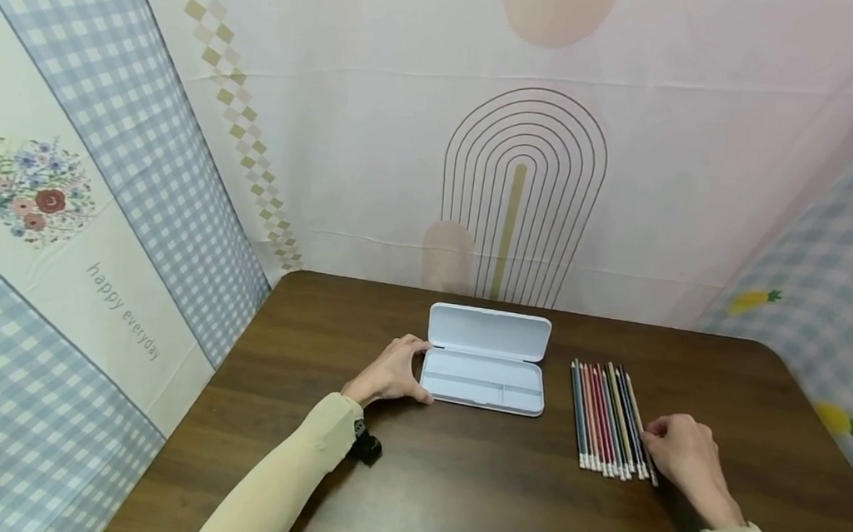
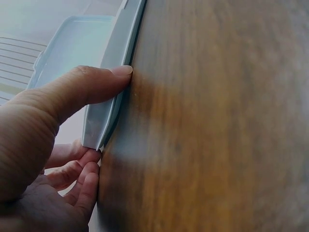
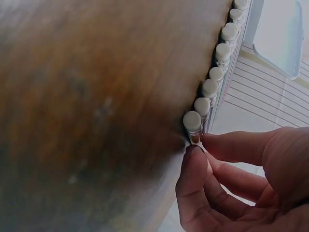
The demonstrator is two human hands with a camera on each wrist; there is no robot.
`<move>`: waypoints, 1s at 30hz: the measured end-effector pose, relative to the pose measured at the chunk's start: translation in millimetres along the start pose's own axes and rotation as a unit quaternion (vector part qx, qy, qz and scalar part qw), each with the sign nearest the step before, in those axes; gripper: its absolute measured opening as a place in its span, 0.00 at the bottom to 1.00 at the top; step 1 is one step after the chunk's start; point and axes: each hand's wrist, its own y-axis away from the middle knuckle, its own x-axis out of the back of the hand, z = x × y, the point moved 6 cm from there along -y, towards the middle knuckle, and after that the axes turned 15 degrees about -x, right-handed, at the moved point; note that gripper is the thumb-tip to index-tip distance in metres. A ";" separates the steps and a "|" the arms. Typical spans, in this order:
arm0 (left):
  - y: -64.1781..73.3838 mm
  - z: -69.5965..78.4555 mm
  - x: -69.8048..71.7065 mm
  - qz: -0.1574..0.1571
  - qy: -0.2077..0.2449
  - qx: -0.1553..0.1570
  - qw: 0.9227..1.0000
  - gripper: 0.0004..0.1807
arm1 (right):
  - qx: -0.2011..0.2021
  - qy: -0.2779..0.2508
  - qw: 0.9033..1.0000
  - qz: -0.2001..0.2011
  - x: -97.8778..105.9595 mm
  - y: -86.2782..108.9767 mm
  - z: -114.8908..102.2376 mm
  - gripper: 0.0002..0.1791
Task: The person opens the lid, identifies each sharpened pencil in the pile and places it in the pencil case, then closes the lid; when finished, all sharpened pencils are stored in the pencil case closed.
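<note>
A pale blue pencil case (image 1: 462, 390) lies open on the table, its lid (image 1: 489, 333) tilted up at the back. Its compartments hold nothing. At its left end, my left hand (image 1: 391, 370) grips the case, thumb at the front corner and fingers near the back; the left wrist view shows the thumb (image 2: 91, 87) across the case's front side. Right of the case, several pencils (image 1: 598, 417) lie side by side, white erasers toward me. My right hand (image 1: 685, 455) pinches the rightmost pencil (image 1: 642, 429) between thumb and finger, just above its eraser (image 3: 192, 121).
The brown wooden table (image 1: 469, 486) has rounded far corners. Behind it hangs a pale patterned cloth (image 1: 374, 170). Blue checked cloth (image 1: 171, 171) hangs at the left, and another checked cloth (image 1: 832, 273) at the right.
</note>
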 end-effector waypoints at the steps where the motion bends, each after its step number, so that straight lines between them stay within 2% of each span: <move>1: -0.1 0.1 -0.5 0.001 -0.001 -0.001 1.000 0.55 | -0.001 0.001 1.000 -0.001 0.3 0.2 0.6 0.11; 6: -0.3 1.6 -0.4 0.007 -0.007 -0.013 1.000 0.53 | -0.012 0.004 1.000 -0.008 0.5 0.1 4.2 0.13; 9: -0.3 2.2 0.2 0.010 -0.009 -0.018 1.000 0.53 | -0.019 0.005 1.000 -0.012 -0.8 1.1 5.3 0.18; 12: -0.1 2.3 0.5 0.013 -0.006 -0.018 1.000 0.53 | -0.026 0.002 1.000 -0.014 -1.3 1.9 5.6 0.22; 20: -0.3 0.3 -0.3 0.009 -0.003 -0.016 1.000 0.54 | -0.040 0.003 0.999 -0.028 -3.5 -0.3 9.3 0.24; 25: -0.1 0.3 0.2 0.005 -0.003 -0.015 1.000 0.54 | -0.041 0.003 0.999 -0.018 -0.2 -1.0 11.4 0.20; 30: 0.4 0.7 0.6 0.003 -0.005 -0.016 1.000 0.54 | -0.029 -0.004 0.999 0.017 7.5 1.5 10.0 0.13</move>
